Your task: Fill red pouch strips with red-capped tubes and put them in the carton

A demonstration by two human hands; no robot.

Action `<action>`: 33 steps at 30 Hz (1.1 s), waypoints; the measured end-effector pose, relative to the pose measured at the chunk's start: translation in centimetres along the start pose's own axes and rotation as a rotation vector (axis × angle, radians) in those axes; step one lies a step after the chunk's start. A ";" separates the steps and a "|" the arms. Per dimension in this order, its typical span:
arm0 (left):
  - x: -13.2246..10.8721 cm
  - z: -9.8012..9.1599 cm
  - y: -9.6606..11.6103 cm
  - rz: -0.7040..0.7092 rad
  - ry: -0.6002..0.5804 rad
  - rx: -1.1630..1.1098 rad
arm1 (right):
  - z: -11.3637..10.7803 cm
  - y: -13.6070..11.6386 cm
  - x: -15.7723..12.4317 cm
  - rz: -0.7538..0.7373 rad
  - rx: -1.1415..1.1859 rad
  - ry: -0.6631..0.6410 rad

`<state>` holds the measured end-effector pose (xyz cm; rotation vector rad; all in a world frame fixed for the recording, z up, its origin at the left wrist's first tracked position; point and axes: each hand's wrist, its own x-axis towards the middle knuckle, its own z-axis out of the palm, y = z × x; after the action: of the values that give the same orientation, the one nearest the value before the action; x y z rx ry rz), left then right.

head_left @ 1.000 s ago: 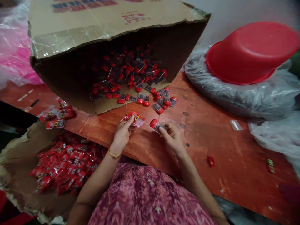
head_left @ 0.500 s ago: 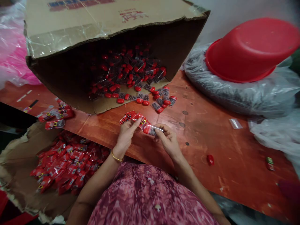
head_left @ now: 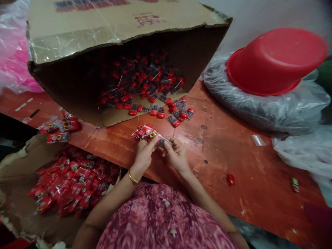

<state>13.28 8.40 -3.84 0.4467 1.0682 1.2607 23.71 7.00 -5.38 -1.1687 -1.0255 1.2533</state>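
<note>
My left hand [head_left: 143, 154] pinches a small bundle of red printed plastic sleeves [head_left: 144, 132] over the reddish wooden table [head_left: 233, 162]. My right hand [head_left: 176, 154] is closed against it, gripping a small red-capped vial [head_left: 163, 141] that is partly inside the top sleeve. Just beyond my hands, loose red-capped vials [head_left: 178, 113] spill from a big cardboard box [head_left: 109, 45] lying on its side. Many more vials lie inside the box.
A low cardboard tray [head_left: 18, 180] at lower left holds a heap of packed red sleeves [head_left: 70, 180]. More packed sleeves [head_left: 58, 128] lie on the table's left. A red basin [head_left: 275, 62] rests on plastic-wrapped goods [head_left: 259, 103] at right. A loose red cap [head_left: 230, 179] lies nearby.
My right hand brought the red-capped vial leftward to the sleeves in my left hand. The vial has slid into a sleeve and both hands have closed together.
</note>
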 end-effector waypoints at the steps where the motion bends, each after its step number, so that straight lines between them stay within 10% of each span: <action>1: 0.1 -0.1 -0.2 0.016 -0.006 0.014 | 0.2 0.0 0.0 0.018 0.008 -0.017; 24: -0.3 -1.9 0.2 -0.003 -0.009 -0.052 | 3.9 0.3 0.6 0.124 0.112 -0.161; 30: -0.5 -5.2 2.8 -0.092 0.004 -0.140 | 4.7 0.0 2.9 0.003 -0.333 -0.264; 33: -1.4 -10.1 5.5 -0.126 0.294 -0.148 | 2.6 -0.5 5.7 -0.152 -0.806 -0.171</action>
<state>1.95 6.09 -3.77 0.0798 1.2182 1.3072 21.58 12.88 -4.78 -1.5509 -1.8060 0.8306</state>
